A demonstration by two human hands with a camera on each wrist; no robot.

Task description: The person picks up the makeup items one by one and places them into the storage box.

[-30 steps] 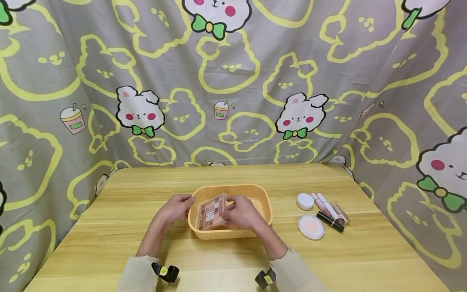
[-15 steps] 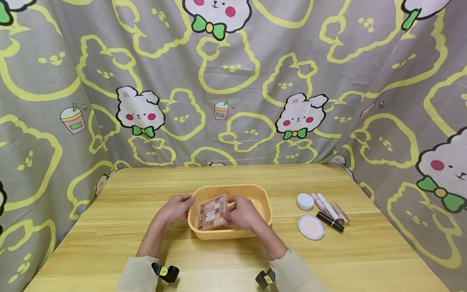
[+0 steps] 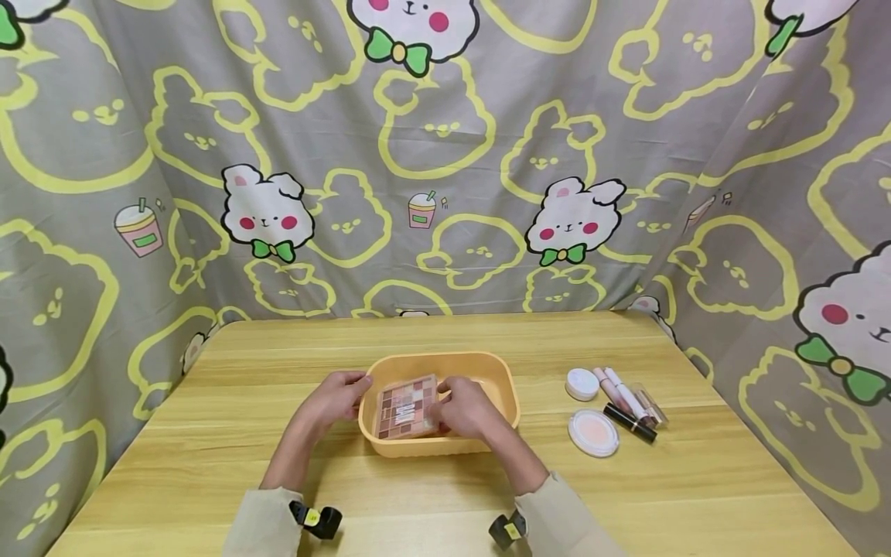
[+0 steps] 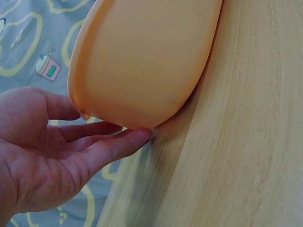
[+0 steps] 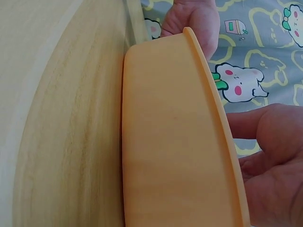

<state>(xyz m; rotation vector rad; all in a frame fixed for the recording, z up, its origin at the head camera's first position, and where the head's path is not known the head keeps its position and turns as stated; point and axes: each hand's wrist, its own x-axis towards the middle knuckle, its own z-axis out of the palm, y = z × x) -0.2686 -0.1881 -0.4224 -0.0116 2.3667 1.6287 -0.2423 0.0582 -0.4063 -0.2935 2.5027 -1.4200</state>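
Observation:
An eyeshadow palette (image 3: pixel 404 410) with a checkered pan pattern lies tilted in the left part of an orange plastic basin (image 3: pixel 487 358). My right hand (image 3: pixel 468 406) reaches into the basin and holds the palette by its right edge. In the right wrist view the basin wall (image 5: pixel 175 132) hides the palette and the fingertips of that hand (image 5: pixel 279 165). At the basin's left end, my left hand (image 3: pixel 334 400) grips the rim. The left wrist view has the thumb at the rim and the other fingers (image 4: pixel 118 145) against the outer wall.
To the right on the wooden table (image 3: pixel 278 352) lie a round white jar (image 3: pixel 582 384), a round compact (image 3: pixel 593 433), a black tube (image 3: pixel 629 423) and several slim cosmetic tubes (image 3: pixel 626 394). A patterned curtain (image 3: pixel 480 178) hangs behind and at both sides.
The palette has sunk lower into the basin and lies flatter, and my right hand has shifted slightly with it. My left hand has stayed at the rim.

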